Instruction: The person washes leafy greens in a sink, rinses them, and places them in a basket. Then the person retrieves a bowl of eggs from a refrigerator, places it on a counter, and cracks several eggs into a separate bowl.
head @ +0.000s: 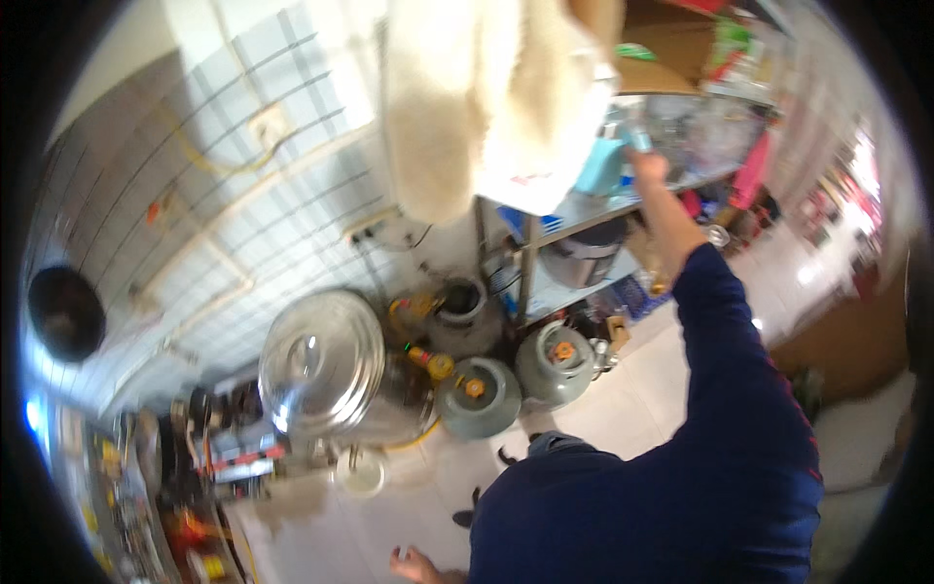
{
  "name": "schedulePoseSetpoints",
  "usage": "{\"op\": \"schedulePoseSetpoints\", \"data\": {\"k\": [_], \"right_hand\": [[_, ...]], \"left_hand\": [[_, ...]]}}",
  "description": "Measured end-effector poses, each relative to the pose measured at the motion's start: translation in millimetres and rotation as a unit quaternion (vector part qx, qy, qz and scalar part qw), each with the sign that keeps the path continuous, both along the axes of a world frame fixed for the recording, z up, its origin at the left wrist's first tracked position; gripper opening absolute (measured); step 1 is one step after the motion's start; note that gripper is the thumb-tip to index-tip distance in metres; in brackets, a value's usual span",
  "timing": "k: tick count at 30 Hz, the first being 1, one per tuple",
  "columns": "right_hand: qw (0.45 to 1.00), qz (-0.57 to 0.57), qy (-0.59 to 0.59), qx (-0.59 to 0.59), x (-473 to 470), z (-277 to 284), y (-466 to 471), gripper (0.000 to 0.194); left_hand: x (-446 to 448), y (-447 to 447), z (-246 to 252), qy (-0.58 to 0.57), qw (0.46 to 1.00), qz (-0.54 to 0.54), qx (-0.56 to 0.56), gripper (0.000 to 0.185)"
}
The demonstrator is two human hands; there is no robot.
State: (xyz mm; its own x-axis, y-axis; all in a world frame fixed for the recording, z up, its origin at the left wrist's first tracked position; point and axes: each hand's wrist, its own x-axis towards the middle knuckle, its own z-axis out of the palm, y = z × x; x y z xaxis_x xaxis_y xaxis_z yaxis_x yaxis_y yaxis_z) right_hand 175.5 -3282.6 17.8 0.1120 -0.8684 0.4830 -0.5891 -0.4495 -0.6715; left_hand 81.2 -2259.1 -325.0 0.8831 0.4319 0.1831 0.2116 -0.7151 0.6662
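My right arm stretches out to a metal shelf rack (584, 225). My right hand (648, 166) is at its upper level, against a light-blue plastic item (602, 166). Blur hides whether the fingers are closed around it. Clear plastic bags (719, 135) lie just beyond the hand. Low at the bottom edge is my left hand (413, 566), with nothing in it and its fingers apart over the tiled floor.
Gas cylinders (478, 400) stand on the floor beside a large lidded metal pot (321, 361). A whitish cloth (438, 109) hangs left of the rack. The rack holds a cardboard box (660, 55) on top and a pot-like appliance (584, 259) below. A pale bucket (361, 473) sits near the large pot.
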Motion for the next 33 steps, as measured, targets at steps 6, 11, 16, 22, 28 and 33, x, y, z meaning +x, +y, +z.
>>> {"op": "schedulePoseSetpoints", "data": {"k": [6, 11, 16, 22, 28, 33], "right_hand": [[0.936, 0.217, -0.209, 0.185, -30, -8, -64, 0.045], [0.902, 0.358, -0.209, 0.12, -25, -18, -53, 0.039], [0.973, 0.222, -0.062, -0.026, -58, -7, 13, 0.071], [0.981, 0.12, 0.106, -0.113, -182, -66, 128, 0.015], [0.691, 0.177, 0.579, 0.394, -367, -248, 181, 0.101], [0.532, 0.228, 0.618, 0.533, -512, -397, 188, 0.059]], "left_hand": [[-34, -109, 26, 0.184, 0.957, 0.025, -0.222, 0.042], [-32, -125, 48, 0.204, 0.96, 0.04, -0.188, 0.041], [-18, -116, 15, 0.286, 0.945, 0.001, -0.16, 0.042], [6, -105, -43, 0.494, 0.827, -0.233, 0.131, 0.037], [17, -178, -65, 0.33, 0.785, -0.419, 0.314, 0.065], [17, -343, -73, 0.449, 0.695, -0.561, -0.021, 0.055]]}}
